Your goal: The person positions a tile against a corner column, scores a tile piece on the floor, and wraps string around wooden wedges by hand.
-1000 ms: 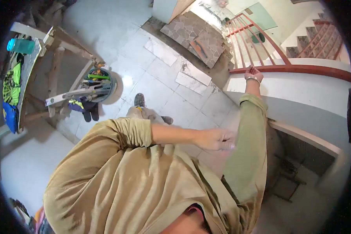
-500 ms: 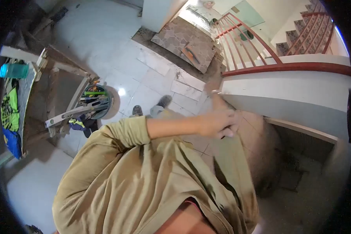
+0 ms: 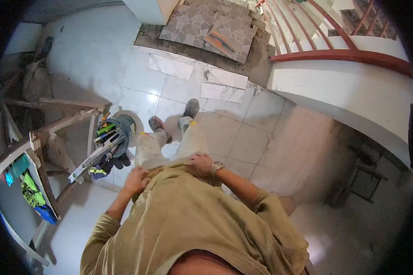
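Note:
The khaki long-sleeved shirt (image 3: 192, 206) that I wear hangs down to my waist. At the left side of its hem, my left hand (image 3: 136, 180) is closed with the cloth in its fingers. My right hand (image 3: 201, 165), with a metal wristwatch (image 3: 217, 167) behind it, grips the front of the hem near the middle. Both sleeves sit pushed up the forearms. Below the hem show my light trousers (image 3: 190, 142) and dark shoes (image 3: 192, 108) on the tiled floor.
A bucket of tools (image 3: 126, 133) with a spirit level (image 3: 95, 158) stands by a wooden frame (image 3: 55, 133) on the left. Cut tiles (image 3: 222, 93) lie ahead. A trowel (image 3: 221, 42) rests on the stone-patterned step (image 3: 183, 27). A red railing (image 3: 339, 55) tops the low wall at right.
My left hand has left the right sleeve and moved down to the shirt hem. My right arm has drawn back from its forward reach to the hem. The view has tilted down.

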The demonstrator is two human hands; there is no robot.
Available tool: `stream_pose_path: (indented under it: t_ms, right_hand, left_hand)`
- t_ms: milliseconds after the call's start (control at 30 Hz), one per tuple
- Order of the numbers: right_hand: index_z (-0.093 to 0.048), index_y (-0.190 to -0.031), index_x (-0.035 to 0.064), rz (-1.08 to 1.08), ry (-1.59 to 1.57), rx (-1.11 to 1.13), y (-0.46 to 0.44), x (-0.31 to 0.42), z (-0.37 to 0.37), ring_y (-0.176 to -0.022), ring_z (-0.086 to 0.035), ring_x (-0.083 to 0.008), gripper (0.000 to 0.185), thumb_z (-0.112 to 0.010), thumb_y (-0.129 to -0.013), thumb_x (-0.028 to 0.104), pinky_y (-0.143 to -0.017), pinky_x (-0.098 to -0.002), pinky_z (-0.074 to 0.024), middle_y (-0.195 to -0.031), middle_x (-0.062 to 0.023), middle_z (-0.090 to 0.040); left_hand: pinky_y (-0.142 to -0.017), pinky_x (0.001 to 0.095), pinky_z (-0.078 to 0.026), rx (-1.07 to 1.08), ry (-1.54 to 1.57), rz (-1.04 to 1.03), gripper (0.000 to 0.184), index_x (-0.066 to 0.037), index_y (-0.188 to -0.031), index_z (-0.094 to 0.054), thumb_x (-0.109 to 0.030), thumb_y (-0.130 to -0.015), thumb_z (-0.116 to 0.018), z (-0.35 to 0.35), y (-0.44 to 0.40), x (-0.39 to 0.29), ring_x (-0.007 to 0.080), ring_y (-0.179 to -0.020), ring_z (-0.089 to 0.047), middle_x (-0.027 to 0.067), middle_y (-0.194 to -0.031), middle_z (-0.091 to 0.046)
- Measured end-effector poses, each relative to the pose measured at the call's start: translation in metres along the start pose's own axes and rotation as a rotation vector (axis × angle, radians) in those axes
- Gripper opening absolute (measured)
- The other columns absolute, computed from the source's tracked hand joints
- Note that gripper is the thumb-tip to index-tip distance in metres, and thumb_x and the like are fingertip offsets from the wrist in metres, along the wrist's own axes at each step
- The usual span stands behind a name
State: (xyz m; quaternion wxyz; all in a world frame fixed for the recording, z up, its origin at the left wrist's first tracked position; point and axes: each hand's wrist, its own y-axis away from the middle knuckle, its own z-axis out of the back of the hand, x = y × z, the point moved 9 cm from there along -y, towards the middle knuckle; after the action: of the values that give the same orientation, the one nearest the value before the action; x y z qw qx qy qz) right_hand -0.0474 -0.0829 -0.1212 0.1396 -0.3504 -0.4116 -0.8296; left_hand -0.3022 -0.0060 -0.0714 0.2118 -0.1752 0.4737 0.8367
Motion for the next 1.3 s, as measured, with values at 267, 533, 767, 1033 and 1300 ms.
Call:
stream_pose_path:
  t_ms: [267,533,767,1033,1300]
  right_hand:
    - [-0.066,-0.106,0.0070,-0.276,-0.546,0.286,0.003,-0.021,-0.007,-0.103,-0.059,-0.0342,0.036,-0.052,-0.094,0.038,-0.087,-0.0451,-0.0457,-0.109,-0.0149,-0.066]
    - [-0.063,-0.108,-0.0012,-0.019,-0.485,0.488,-0.076,-0.058,-0.074,-0.092,-0.063,-0.0306,0.043,-0.056,-0.091,0.038,-0.084,-0.0421,-0.0481,-0.100,-0.0199,-0.067]
    - [-0.068,-0.088,0.0069,-0.121,0.322,-0.170,-0.365,-0.289,0.076,-0.078,-0.069,-0.0340,0.019,-0.059,-0.081,0.023,-0.064,-0.0481,-0.0540,-0.081,-0.0167,-0.068]
    - [-0.066,-0.101,0.0007,-0.353,0.411,-0.402,-0.576,-0.470,0.180,-0.097,-0.066,-0.0395,0.028,-0.055,-0.083,0.018,-0.085,-0.0471,-0.0532,-0.104,-0.0253,-0.066]
    - [-0.042,-0.136,0.0065,-0.350,0.657,-0.270,-0.581,-0.474,0.139,-0.115,-0.056,-0.0383,0.085,-0.079,-0.070,0.045,-0.095,-0.0495,-0.0464,-0.120,-0.0194,-0.059]
  left_hand:
    - [-0.067,0.0417,-0.048,0.194,0.539,0.258,0.027,-0.003,-0.088,-0.063,-0.030,-0.091,-0.058,-0.049,0.015,0.057,0.0258,-0.073,-0.062,0.0070,-0.076,-0.063]
    - [-0.082,0.0393,-0.049,0.855,0.442,0.088,0.032,-0.006,-0.099,-0.066,-0.034,-0.095,-0.053,-0.060,-0.080,0.043,0.0237,-0.092,-0.064,0.0100,-0.089,-0.067]
    - [-0.072,0.0322,-0.052,0.050,0.524,-0.183,0.034,-0.002,-0.108,-0.063,-0.032,-0.093,-0.056,0.066,-0.526,0.191,0.0154,-0.082,-0.063,0.0067,-0.087,-0.068]
    - [-0.094,0.0437,-0.048,-0.442,-0.375,0.023,0.026,-0.012,-0.100,-0.071,-0.015,-0.080,-0.054,0.155,-0.766,0.319,0.0313,-0.110,-0.060,0.0149,-0.109,-0.067]
    - [-0.100,0.0710,-0.032,-0.297,-0.600,-0.042,0.118,-0.025,-0.149,-0.025,-0.045,-0.052,-0.089,0.105,-0.811,0.337,0.0394,-0.140,-0.024,0.0144,-0.152,-0.023]
